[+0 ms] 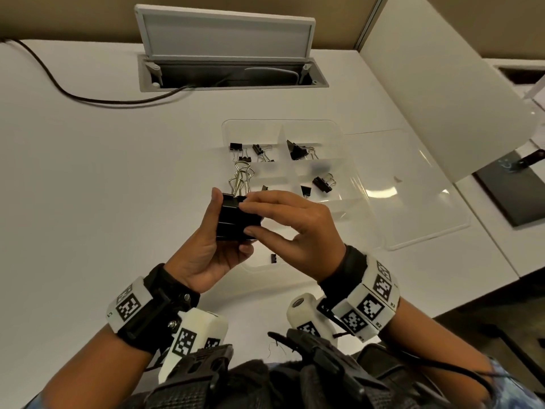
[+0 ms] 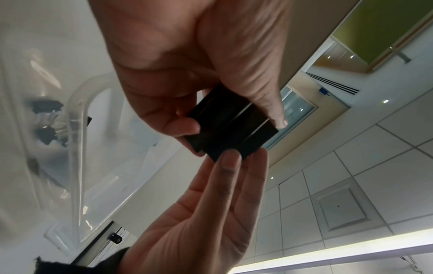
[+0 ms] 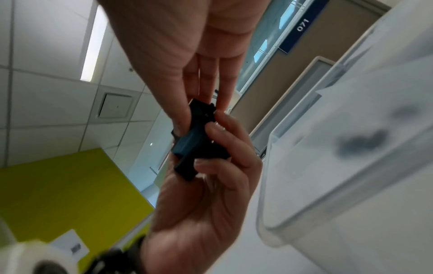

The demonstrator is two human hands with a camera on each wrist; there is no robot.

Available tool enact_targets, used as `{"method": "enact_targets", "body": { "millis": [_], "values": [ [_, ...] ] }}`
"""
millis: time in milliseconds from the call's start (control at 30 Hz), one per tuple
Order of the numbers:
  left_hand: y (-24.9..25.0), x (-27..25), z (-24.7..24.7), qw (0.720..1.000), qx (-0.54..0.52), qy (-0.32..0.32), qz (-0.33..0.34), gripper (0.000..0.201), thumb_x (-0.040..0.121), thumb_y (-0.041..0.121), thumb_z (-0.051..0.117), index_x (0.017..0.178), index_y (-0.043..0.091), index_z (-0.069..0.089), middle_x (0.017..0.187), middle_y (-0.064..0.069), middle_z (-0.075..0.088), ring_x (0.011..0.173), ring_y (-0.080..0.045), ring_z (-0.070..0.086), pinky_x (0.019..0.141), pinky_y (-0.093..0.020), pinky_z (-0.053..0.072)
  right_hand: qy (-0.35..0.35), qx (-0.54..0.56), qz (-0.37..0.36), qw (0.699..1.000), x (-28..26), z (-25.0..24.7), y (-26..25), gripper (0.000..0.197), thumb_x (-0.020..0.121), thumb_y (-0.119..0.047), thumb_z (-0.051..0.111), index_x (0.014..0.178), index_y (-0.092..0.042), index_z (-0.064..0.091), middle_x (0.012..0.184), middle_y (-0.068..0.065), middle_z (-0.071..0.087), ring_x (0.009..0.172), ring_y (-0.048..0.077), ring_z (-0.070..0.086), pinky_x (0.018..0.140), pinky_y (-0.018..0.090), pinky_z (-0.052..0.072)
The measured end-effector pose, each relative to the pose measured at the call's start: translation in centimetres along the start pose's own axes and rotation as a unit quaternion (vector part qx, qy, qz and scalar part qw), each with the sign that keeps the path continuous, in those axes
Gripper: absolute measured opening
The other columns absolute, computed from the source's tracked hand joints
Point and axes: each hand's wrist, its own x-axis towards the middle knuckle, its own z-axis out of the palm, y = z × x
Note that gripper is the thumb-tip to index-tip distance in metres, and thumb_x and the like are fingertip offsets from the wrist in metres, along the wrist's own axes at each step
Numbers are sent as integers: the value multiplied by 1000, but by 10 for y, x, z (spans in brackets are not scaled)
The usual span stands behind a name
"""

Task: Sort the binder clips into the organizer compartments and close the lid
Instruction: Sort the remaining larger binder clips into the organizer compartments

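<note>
While wrist views hide them, clips [image 1: 295,151] fill organizer [image 1: 339,134].

Even overhead light, lid [image 1: 413,184] glare, blurred wrist views.

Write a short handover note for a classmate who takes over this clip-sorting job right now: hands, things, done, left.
Left hand and right hand together grip a stack of large black metal binder clips above the desk.
The clear plastic compartment organizer lies open, its clear lid flat to the right.
Done: several small black clips already sit in compartments.
Left: place the large clips, then close the lid.
</note>
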Motion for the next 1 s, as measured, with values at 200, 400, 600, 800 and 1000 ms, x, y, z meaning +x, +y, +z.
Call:
{"method": "enact_targets", "body": {
  "millis": [200,400,600,800,1000],
  "values": [
    [6,1,0,1000,20,-21,-8,64,37,63,83,86,23,76,84,-4,70,66,-14,62,51,-19,49,33,148,112,982,7,-43,19,33,77,-1,68,109,-1,60,113,13,63,105,23,64,88,32,54],
    [-2,9,9,998,53,-3,-23,60,36,61,84,85,27,75,83,-4,70,69,-15,64,55,-21,53,-142,207,212,945,-9,-30,36,42,82,1,63,122,-7,54,125,10,58,118,21,56,93,40,52],
    [2,10,0,997,68,23,-3,68,36,65,82,92,27,74,85,-1,73,70,-14,66,58,-21,56,-74,7,300,951,-10,-47,51,29,81,-4,66,106,-17,64,107,3,68,94,11,65,83,27,56],
    [3,10,-5,999,43,33,5,80,34,64,83,101,22,68,86,-2,72,70,-15,67,56,-21,56,-307,-181,267,895,-3,-41,44,26,82,-30,67,106,-19,68,100,-3,71,66,0,53,75,23,51],
    [3,9,-8,998,55,23,10,68,36,65,82,92,29,74,86,0,73,72,-14,67,58,-21,56,-267,-214,338,877,10,-82,54,11,81,-15,68,91,-21,69,93,-3,67,68,-2,55,67,12,46]
  ]
}}
